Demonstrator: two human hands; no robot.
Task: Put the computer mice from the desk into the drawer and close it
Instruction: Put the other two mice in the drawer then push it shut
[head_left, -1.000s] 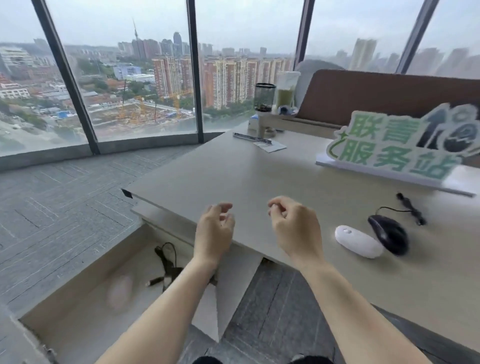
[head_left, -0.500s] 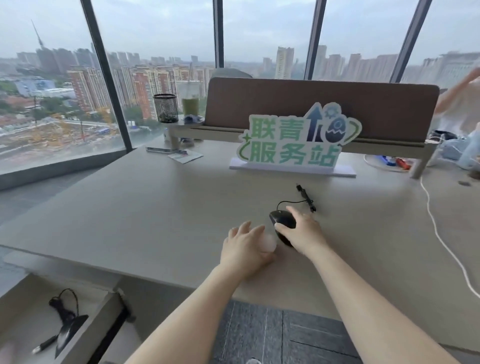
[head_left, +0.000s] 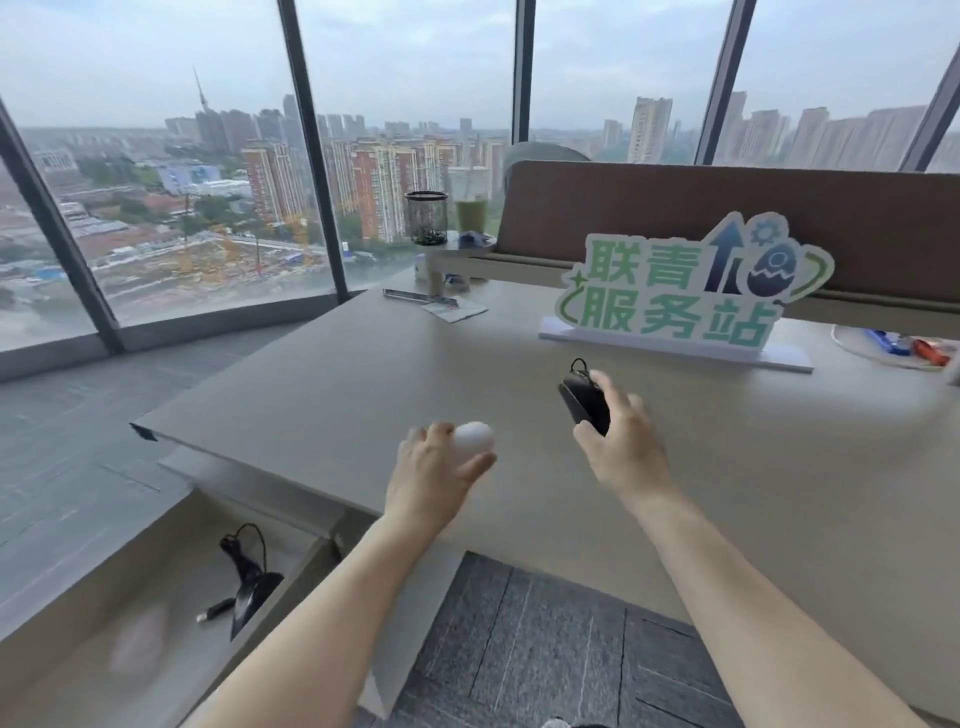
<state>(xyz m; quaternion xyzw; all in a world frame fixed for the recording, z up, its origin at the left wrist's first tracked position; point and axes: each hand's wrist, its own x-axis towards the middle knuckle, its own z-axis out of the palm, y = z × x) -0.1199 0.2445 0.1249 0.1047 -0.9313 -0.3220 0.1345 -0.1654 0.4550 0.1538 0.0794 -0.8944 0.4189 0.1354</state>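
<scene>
My left hand (head_left: 431, 475) holds a white mouse (head_left: 474, 439) lifted above the front part of the desk (head_left: 337, 395). My right hand (head_left: 621, 441) grips a black wired mouse (head_left: 584, 400), its cable bundled at the far end. Down at the lower left the drawer (head_left: 67, 629) stands open. Inside it lie another black wired mouse (head_left: 252, 592) and a blurred pale object (head_left: 140, 642).
A green and white sign (head_left: 680, 296) stands at the back of the desk before a brown partition (head_left: 727, 208). A mesh pen cup (head_left: 426, 217) and a drink cup (head_left: 470, 205) sit on a small shelf. Papers (head_left: 452, 307) lie beyond. Windows surround.
Both hands went from empty over the desk edge to the two mice, closed on them, and now hold them lifted and carried leftward. My view has swung back toward the drawer.
</scene>
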